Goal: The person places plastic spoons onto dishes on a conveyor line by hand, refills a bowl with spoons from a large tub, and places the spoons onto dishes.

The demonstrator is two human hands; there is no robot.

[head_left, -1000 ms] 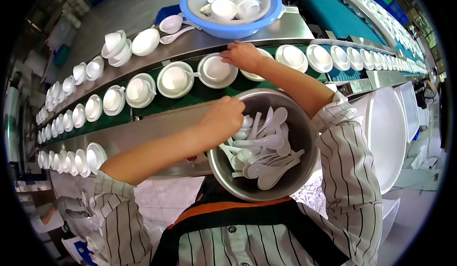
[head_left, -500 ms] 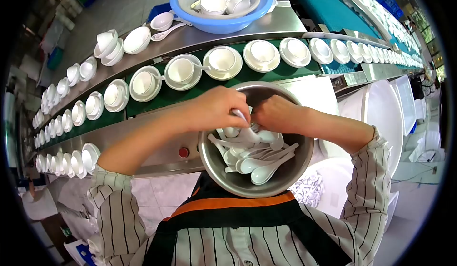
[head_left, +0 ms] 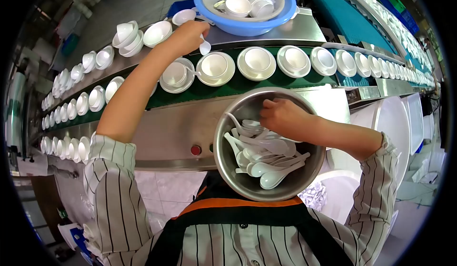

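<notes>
My left hand (head_left: 189,36) is closed on a white spoon (head_left: 205,47), its bowl end hanging down above the belt. Below it stands a white cup on a saucer (head_left: 214,66); to the left, another set (head_left: 174,75) has a spoon handle (head_left: 193,71) sticking out sideways. Over the far right part of a steel bowl (head_left: 220,163), my right hand (head_left: 283,118) has its fingers curled, and what they hold, if anything, is hidden. Several white spoons (head_left: 276,176) lie piled in this bowl, which rests close against my apron.
A green conveyor belt (head_left: 228,89) carries a long row of cup-and-saucer sets. On the steel ledge behind stand stacked bowls (head_left: 126,35) and a blue basin (head_left: 247,28) of mixed crockery. A red button (head_left: 195,150) sits on the near panel. At lower right is a white tub (head_left: 342,182).
My left hand has moved from the steel bowl up and left over the belt, carrying a spoon. My right hand stays over the bowl. The view has shifted slightly.
</notes>
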